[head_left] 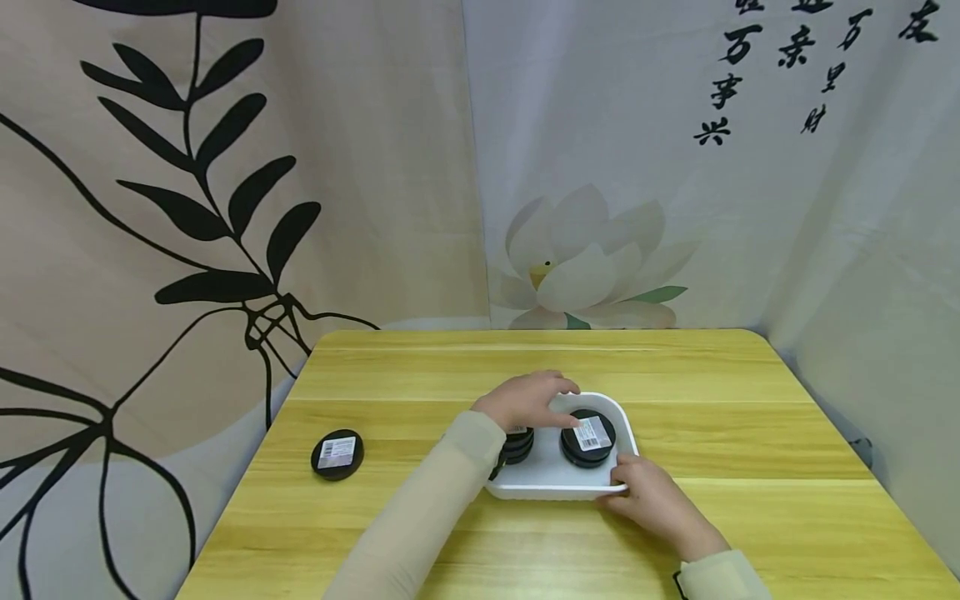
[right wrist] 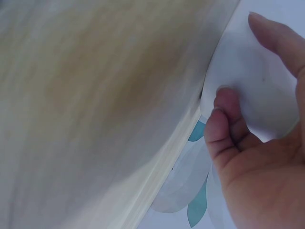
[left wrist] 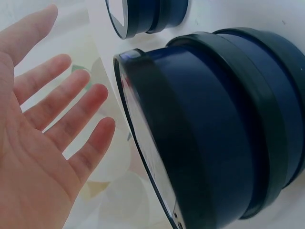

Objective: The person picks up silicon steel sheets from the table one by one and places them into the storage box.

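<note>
A white tray point(head_left: 551, 493) holds two stacks of round black discs. The right stack point(head_left: 588, 450) has a white barcode label on top; the left stack point(head_left: 517, 447) is partly hidden by the left arm. Over the tray reaches my left hand point(head_left: 531, 400), its fingers stretched toward the right stack. In the left wrist view that hand point(left wrist: 57, 129) has spread fingers and an empty palm, beside a large dark blue and black stack point(left wrist: 209, 129). My right hand point(head_left: 648, 500) grips the tray's near right corner; in the right wrist view its fingers point(right wrist: 228, 119) curl at the white wall.
A single black disc point(head_left: 337, 455) with a white label lies at the left on the wooden table point(head_left: 750, 417). Behind the table hangs a curtain point(head_left: 375, 167) printed with leaves, a lotus and writing. The table's back edge runs close to it.
</note>
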`<state>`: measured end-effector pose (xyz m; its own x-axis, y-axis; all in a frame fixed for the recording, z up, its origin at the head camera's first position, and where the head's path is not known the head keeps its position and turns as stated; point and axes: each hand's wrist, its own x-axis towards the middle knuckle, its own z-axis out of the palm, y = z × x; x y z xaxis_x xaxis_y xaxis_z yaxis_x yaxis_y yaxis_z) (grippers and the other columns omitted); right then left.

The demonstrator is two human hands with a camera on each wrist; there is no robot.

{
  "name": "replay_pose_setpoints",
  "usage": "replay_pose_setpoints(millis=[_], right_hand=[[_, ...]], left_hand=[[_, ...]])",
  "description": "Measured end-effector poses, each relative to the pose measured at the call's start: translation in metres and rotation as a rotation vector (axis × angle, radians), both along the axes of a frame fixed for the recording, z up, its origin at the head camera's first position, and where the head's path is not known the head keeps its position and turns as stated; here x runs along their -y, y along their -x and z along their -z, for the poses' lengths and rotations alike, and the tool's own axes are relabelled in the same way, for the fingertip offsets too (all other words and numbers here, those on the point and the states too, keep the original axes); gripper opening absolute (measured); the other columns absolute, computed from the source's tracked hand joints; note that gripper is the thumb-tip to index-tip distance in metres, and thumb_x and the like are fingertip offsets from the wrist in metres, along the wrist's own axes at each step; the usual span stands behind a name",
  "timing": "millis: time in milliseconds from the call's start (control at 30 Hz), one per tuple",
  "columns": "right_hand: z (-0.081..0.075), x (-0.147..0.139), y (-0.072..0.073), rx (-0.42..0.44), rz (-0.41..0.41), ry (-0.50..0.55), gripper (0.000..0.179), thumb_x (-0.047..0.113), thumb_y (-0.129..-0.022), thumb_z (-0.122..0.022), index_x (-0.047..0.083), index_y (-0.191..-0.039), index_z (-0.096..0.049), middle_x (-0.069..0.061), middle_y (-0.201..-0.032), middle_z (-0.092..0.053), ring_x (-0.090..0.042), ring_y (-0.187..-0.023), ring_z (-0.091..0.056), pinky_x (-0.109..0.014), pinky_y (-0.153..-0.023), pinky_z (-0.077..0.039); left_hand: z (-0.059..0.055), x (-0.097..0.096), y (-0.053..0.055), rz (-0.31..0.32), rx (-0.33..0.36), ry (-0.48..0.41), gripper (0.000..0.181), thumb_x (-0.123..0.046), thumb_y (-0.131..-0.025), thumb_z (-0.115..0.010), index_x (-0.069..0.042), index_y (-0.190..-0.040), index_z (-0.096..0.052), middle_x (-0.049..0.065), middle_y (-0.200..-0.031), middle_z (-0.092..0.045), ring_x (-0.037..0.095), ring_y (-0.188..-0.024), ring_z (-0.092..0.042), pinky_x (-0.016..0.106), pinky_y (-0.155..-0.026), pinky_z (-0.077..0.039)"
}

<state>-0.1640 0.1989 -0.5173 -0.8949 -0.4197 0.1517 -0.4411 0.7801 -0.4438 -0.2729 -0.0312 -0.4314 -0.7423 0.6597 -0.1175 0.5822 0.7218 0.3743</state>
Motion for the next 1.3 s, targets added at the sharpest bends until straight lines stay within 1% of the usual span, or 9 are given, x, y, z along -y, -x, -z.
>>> replay_pose_setpoints(millis=[167, 300, 533, 900, 1100, 1300], right_hand=[[0.0, 0.001, 0.0, -0.004, 0.0, 0.005, 0.022, 0.027, -0.077, -0.086, 0.023, -0.07, -0.066, 0.014, -0.076, -0.051, 0.001, -0.069, -0.046, -0.024, -0.063, -0.043], [-0.001, 0.002, -0.001, -0.004, 0.006, -0.003, 0.023, 0.027, -0.077, -0.086, 0.022, -0.069, -0.065, 0.014, -0.076, -0.05, 0.0, -0.069, -0.045, -0.024, -0.063, -0.043], [-0.001, 0.002, -0.002, -0.049, -0.008, 0.001, 0.025, 0.027, -0.075, -0.087, 0.022, -0.068, -0.064, 0.014, -0.075, -0.049, 0.0, -0.069, -0.045, -0.024, -0.063, -0.043], [-0.001, 0.003, -0.002, -0.05, -0.017, -0.005, 0.024, 0.027, -0.075, -0.087, 0.021, -0.069, -0.065, 0.014, -0.075, -0.049, 0.0, -0.068, -0.045, -0.025, -0.062, -0.042], [0.0, 0.001, -0.002, -0.062, -0.019, -0.004, 0.024, 0.027, -0.075, -0.087, 0.021, -0.069, -0.064, 0.014, -0.076, -0.049, 0.0, -0.069, -0.045, -0.025, -0.062, -0.042], [0.0, 0.002, -0.002, -0.069, -0.023, 0.0, 0.025, 0.027, -0.075, -0.087, 0.022, -0.068, -0.063, 0.014, -0.075, -0.048, 0.0, -0.069, -0.044, -0.025, -0.062, -0.042]], left_hand=[[-0.002, 0.005, -0.002, -0.016, 0.002, 0.0, 0.057, -0.051, -0.092, -0.07, -0.026, -0.142, -0.058, -0.004, -0.142, -0.056, 0.012, -0.123, -0.057, 0.037, -0.105, -0.049], [-0.002, 0.01, -0.003, -0.015, -0.008, 0.008, 0.057, -0.051, -0.092, -0.069, -0.026, -0.142, -0.058, -0.004, -0.143, -0.056, 0.012, -0.125, -0.056, 0.036, -0.107, -0.048], [-0.002, 0.018, -0.006, -0.029, -0.016, 0.024, 0.057, -0.052, -0.093, -0.067, -0.026, -0.143, -0.057, -0.003, -0.144, -0.055, 0.014, -0.127, -0.056, 0.038, -0.109, -0.046], [-0.004, 0.024, -0.008, -0.039, -0.043, -0.008, 0.055, -0.049, -0.094, -0.067, -0.024, -0.142, -0.058, -0.003, -0.139, -0.058, 0.012, -0.119, -0.058, 0.036, -0.104, -0.049], [-0.001, 0.028, -0.006, -0.036, -0.072, -0.001, 0.054, -0.051, -0.094, -0.067, -0.024, -0.14, -0.059, -0.003, -0.137, -0.059, 0.012, -0.117, -0.059, 0.035, -0.104, -0.049], [0.004, 0.037, -0.005, -0.033, -0.089, 0.0, 0.054, -0.052, -0.094, -0.066, -0.024, -0.14, -0.059, -0.004, -0.137, -0.059, 0.012, -0.12, -0.058, 0.035, -0.105, -0.049]])
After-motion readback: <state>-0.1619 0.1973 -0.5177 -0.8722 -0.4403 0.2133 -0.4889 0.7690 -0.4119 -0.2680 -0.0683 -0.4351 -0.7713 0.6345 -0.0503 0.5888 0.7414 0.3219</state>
